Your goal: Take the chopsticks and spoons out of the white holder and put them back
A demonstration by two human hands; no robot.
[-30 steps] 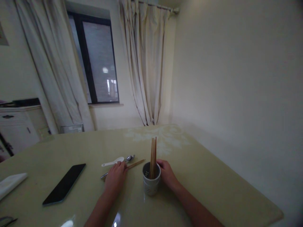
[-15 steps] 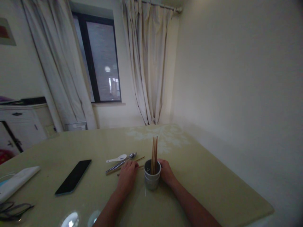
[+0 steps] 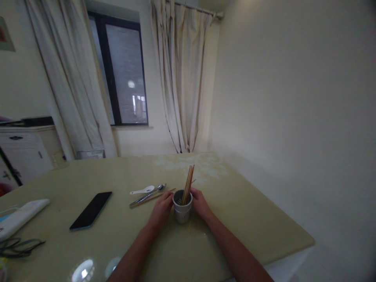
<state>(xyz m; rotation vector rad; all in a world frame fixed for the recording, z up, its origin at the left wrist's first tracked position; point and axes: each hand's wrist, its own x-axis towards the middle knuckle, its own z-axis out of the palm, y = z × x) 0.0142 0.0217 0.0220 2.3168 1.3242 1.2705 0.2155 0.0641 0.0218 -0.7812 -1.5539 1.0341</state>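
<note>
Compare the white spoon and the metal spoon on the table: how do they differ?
The white spoon is short, pale and matte; the metal spoon is longer, thin and shiny. The white spoon lies farther from the left hand; the metal spoon runs diagonally nearer it. Both lie flat on the table, left of the cup.

No legible writing anywhere in view.

The white cup (image 3: 182,209) between the hands carries only faint specks inside its rim, too small and dim to read as letters or digits. The dark phone (image 3: 91,210) on the desk (image 3: 249,219) has a blank screen, the white spoon (image 3: 142,190) shows a tiny blue mark that cannot be made out, and the framed picture (image 3: 5,34) on the wall is cut off and blurred.
</note>
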